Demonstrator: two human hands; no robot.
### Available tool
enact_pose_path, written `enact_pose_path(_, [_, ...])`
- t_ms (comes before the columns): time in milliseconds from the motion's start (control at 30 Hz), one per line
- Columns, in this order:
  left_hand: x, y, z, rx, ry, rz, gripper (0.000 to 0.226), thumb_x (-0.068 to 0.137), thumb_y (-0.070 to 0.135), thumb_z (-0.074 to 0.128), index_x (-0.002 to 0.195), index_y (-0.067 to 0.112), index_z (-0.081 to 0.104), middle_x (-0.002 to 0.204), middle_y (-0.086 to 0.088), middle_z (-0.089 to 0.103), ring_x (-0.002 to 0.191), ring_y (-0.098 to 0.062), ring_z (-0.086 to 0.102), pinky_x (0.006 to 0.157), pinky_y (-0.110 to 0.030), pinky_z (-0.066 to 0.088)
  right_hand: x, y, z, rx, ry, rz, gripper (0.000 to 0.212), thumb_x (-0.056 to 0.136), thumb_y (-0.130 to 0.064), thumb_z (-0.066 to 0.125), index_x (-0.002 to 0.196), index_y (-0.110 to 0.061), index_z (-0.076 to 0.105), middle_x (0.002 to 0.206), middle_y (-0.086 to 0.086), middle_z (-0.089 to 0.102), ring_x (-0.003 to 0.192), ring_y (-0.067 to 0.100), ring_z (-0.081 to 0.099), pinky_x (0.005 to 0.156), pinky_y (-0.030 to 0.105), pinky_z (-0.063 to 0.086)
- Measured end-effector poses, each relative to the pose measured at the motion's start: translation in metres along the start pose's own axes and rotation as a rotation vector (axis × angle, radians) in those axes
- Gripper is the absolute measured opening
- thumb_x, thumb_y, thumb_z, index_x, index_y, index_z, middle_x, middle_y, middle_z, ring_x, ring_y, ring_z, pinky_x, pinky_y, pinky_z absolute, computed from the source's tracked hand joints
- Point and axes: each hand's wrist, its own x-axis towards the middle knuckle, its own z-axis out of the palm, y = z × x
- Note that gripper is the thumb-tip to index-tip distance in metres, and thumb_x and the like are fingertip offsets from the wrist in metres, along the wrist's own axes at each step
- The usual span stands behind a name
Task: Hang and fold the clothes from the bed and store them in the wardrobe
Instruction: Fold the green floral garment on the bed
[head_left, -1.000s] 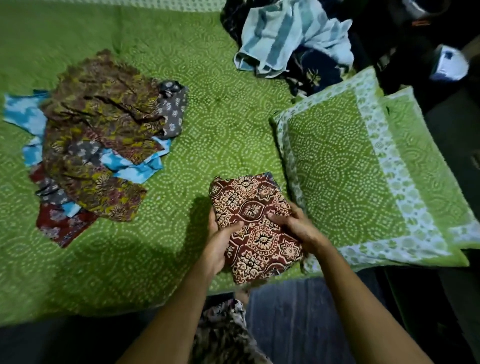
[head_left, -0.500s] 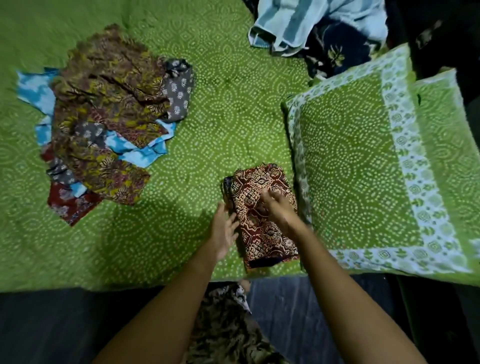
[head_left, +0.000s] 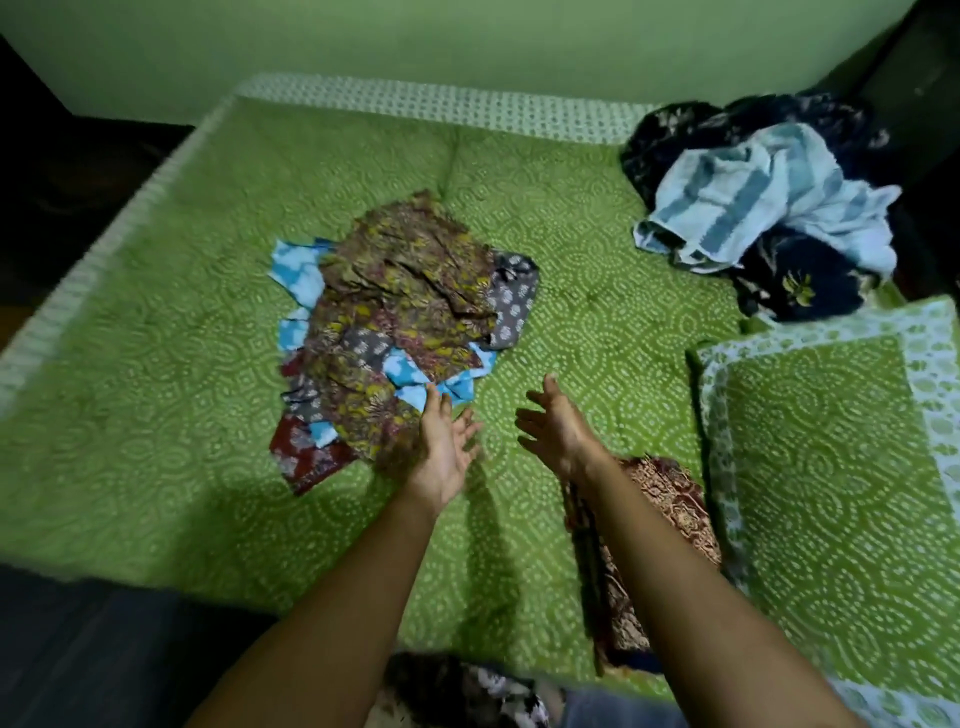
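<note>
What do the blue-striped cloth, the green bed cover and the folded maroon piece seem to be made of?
The blue-striped cloth looks like terry towelling: thick, fuzzy, matte, in bulky folds. The green bed cover seems quilted printed cotton, matte, puckered by dimples. The folded maroon piece looks like thin printed cotton, lying flat; blur leaves its weave open.
</note>
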Motion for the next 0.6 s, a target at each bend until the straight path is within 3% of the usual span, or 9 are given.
enact_pose_path(67, [0.017, 0.036, -0.021, -0.004, 0.021, 0.029, 0.066, 0.094, 0.06, 0.016, 0.149, 0.024, 0.017, 0.149, -0.008, 0.035, 0.136, -0.028, 0.035, 0.109, -0.042, 0.022, 0.014, -0.011, 0.039, 0.015, -0.016, -0.033, 0.061, 0.099, -0.052, 0.022, 0.142, -0.011, 0.035, 0.143, 0.016, 0.039, 0.134, 0.027, 0.035, 0.109, 0.041, 0.026])
enact_pose_path(133, [0.036, 0.071, -0.041, 0.0, 0.009, 0.047, 0.067, 0.094, 0.062, 0.018, 0.149, 0.025, 0.019, 0.149, -0.008, 0.036, 0.135, -0.027, 0.036, 0.109, -0.043, 0.023, 0.033, -0.02, 0.071, 0.013, -0.019, -0.08, 0.051, 0.1, -0.051, 0.021, 0.129, -0.018, 0.046, 0.119, 0.01, 0.051, 0.118, 0.022, 0.047, 0.103, 0.038, 0.032])
enact_pose_path(200, [0.055, 0.108, -0.061, 0.02, -0.007, 0.045, 0.067, 0.093, 0.062, 0.018, 0.149, 0.025, 0.021, 0.148, -0.007, 0.037, 0.134, -0.027, 0.038, 0.108, -0.043, 0.025, 0.049, -0.031, 0.107, 0.034, 0.026, -0.091, 0.046, 0.099, -0.053, 0.022, 0.103, -0.021, 0.053, 0.092, 0.005, 0.049, 0.086, 0.015, 0.048, 0.082, 0.032, 0.038])
enact_pose_path(233, [0.065, 0.125, -0.071, 0.036, -0.017, 0.047, 0.067, 0.093, 0.062, 0.018, 0.148, 0.025, 0.023, 0.148, -0.007, 0.038, 0.134, -0.026, 0.038, 0.108, -0.042, 0.026, 0.057, -0.035, 0.122, 0.038, 0.047, -0.097, 0.047, 0.098, -0.054, 0.022, 0.1, -0.02, 0.054, 0.09, 0.005, 0.049, 0.081, 0.014, 0.047, 0.075, 0.03, 0.037])
enact_pose_path(300, [0.082, 0.157, -0.089, 0.066, -0.027, 0.064, 0.066, 0.094, 0.062, 0.017, 0.149, 0.025, 0.022, 0.147, -0.006, 0.039, 0.134, -0.026, 0.038, 0.108, -0.041, 0.025, 0.072, -0.04, 0.152, 0.04, 0.053, -0.114, 0.055, 0.099, -0.052, 0.019, 0.12, -0.014, 0.052, 0.112, 0.015, 0.055, 0.102, 0.02, 0.053, 0.079, 0.031, 0.037])
enact_pose_path(333, [0.089, 0.17, -0.096, 0.082, -0.028, 0.071, 0.066, 0.094, 0.062, 0.017, 0.149, 0.025, 0.021, 0.148, -0.007, 0.038, 0.134, -0.026, 0.038, 0.109, -0.042, 0.025, 0.076, -0.042, 0.165, 0.039, 0.048, -0.107, 0.059, 0.099, -0.052, 0.018, 0.132, -0.011, 0.046, 0.129, 0.02, 0.051, 0.118, 0.025, 0.049, 0.089, 0.033, 0.037])
enact_pose_path(400, [0.104, 0.193, -0.107, 0.112, -0.05, 0.08, 0.066, 0.094, 0.062, 0.017, 0.148, 0.025, 0.021, 0.148, -0.008, 0.037, 0.133, -0.028, 0.039, 0.108, -0.043, 0.025, 0.086, -0.047, 0.189, 0.04, 0.059, -0.102, 0.064, 0.099, -0.052, 0.017, 0.141, -0.008, 0.036, 0.144, 0.02, 0.039, 0.133, 0.03, 0.038, 0.1, 0.037, 0.032])
enact_pose_path(500, [0.124, 0.214, -0.114, 0.164, -0.088, 0.082, 0.066, 0.095, 0.06, 0.016, 0.149, 0.022, 0.021, 0.148, -0.01, 0.037, 0.133, -0.028, 0.039, 0.107, -0.044, 0.027, 0.099, -0.052, 0.209, 0.039, 0.099, -0.121, 0.065, 0.099, -0.052, 0.019, 0.143, -0.006, 0.033, 0.147, 0.019, 0.036, 0.134, 0.032, 0.036, 0.098, 0.037, 0.033])
enact_pose_path(600, [0.141, 0.226, -0.113, 0.205, -0.125, 0.088, 0.065, 0.096, 0.059, 0.016, 0.149, 0.021, 0.02, 0.149, -0.011, 0.036, 0.133, -0.029, 0.039, 0.107, -0.046, 0.028, 0.114, -0.057, 0.212, 0.044, 0.124, -0.143, 0.063, 0.1, -0.051, 0.021, 0.141, -0.005, 0.035, 0.147, 0.022, 0.036, 0.132, 0.034, 0.038, 0.106, 0.041, 0.031])
